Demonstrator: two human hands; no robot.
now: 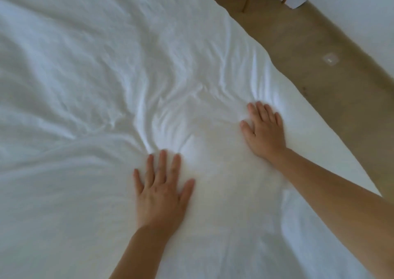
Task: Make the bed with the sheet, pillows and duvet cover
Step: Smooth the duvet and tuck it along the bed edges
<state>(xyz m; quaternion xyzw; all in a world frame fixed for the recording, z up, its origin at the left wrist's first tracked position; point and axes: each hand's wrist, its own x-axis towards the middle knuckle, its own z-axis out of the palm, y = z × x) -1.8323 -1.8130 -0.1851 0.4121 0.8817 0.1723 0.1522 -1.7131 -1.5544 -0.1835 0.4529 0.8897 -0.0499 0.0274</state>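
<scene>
Left hand and right hand pressed flat on the white bedding.
Fingers are straight and spread, gripping nothing; the right hand lies near the bed's right edge, by the floor. Creases fan from the fingertips toward the bed's middle. Likely best: sweep outward with even pressure, chasing folds off the edge, not bunching them. Sheet or duvet cover, I cannot tell.

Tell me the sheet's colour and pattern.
The sheet is plain white, wrinkled, with no pattern; seen in the head view.
</scene>
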